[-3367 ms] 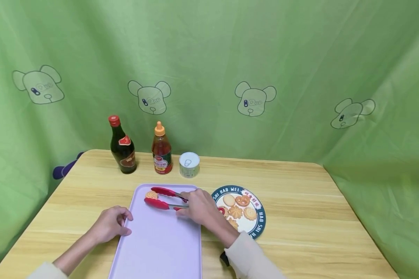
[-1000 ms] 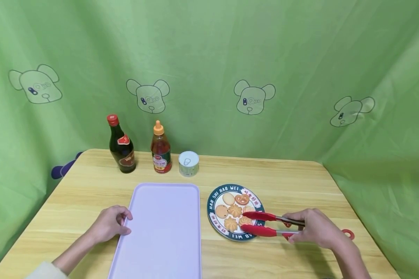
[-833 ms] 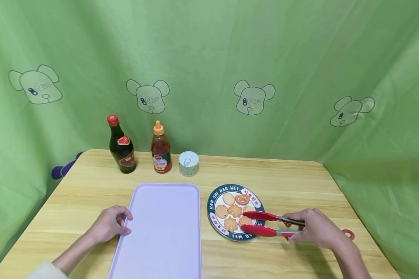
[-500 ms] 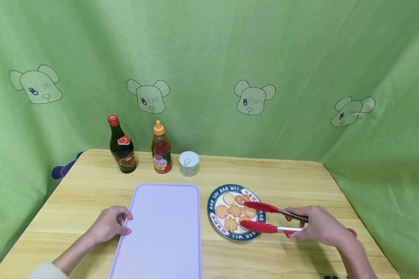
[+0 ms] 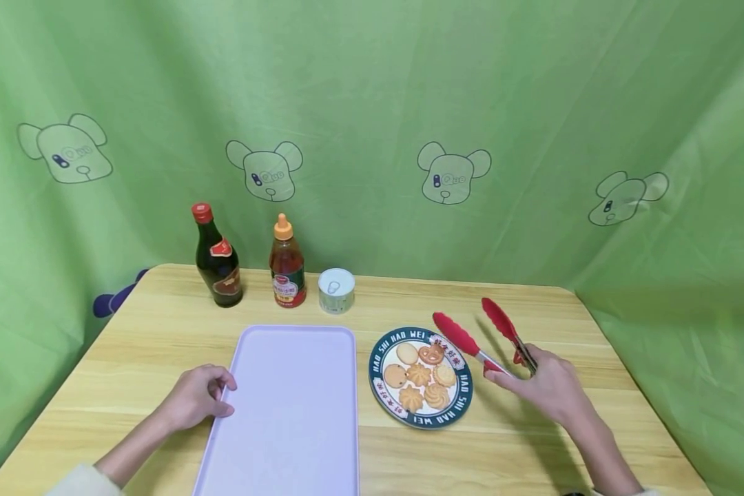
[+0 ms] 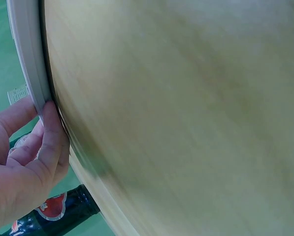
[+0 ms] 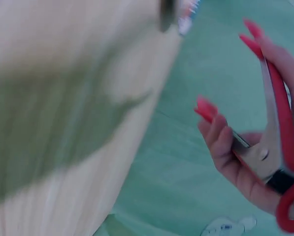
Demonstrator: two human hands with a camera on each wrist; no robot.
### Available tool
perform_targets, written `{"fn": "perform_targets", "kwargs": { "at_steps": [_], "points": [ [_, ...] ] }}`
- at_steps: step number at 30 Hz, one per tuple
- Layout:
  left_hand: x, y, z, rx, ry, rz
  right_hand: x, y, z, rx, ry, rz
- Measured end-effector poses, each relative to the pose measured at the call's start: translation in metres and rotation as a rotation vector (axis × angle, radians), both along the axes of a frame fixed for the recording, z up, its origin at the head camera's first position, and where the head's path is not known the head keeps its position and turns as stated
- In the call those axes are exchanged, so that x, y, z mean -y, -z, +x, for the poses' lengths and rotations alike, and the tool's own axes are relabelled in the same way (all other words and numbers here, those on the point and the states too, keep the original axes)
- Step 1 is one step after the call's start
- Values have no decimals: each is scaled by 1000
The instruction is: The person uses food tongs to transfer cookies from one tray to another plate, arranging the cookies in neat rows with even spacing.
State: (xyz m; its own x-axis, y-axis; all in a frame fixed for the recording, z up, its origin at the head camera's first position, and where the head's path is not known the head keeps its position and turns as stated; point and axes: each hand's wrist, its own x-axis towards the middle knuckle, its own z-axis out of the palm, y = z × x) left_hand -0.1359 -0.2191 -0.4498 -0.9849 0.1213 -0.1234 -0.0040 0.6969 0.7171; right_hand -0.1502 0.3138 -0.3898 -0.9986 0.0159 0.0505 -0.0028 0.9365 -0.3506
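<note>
My left hand (image 5: pixel 195 398) pinches the left rim of a lilac tray (image 5: pixel 285 413) between thumb and fingers. In the left wrist view, the thumb and fingertips sit on either side of the tray's edge (image 6: pixel 27 54). My right hand (image 5: pixel 548 386) grips red-tipped tongs (image 5: pixel 457 335), raised at the plate's right. Their arms are spread, with nothing between the tips. The right wrist view shows the fingers wrapped about the tongs' red and metal handles (image 7: pixel 284 118). Several cookies, including a swirl cookie (image 5: pixel 436 396) and a pretzel-shaped one (image 5: pixel 431 353), lie on a green-rimmed plate (image 5: pixel 466 396).
Behind the tray stand a dark bottle with a red cap (image 5: pixel 218 265), a sauce bottle with an orange tip (image 5: pixel 287 269) and a pull-tab can (image 5: pixel 336 291). A green curtain (image 5: pixel 372 103) hangs beyond the wooden table (image 5: pixel 533 310).
The swirl cookie went from the tray, between the tongs, to the plate. The tongs then let go, and my right hand raised and turned them away. My left hand stays at the tray.
</note>
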Motion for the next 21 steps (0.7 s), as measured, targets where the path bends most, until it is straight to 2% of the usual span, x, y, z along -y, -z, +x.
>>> {"fn": "perform_targets", "kwargs": {
  "at_steps": [4,12,16,21],
  "points": [
    [0,1,0,6,-1,3,1,16,-6,2,60,25],
    [1,2,1,22,-11,-7,3,48,-9,83,70,208],
    [2,3,2,21,-7,0,10,54,-8,108,83,230],
    [3,5,4,8,-6,-17,19,52,-7,149,63,259]
  ]
}}
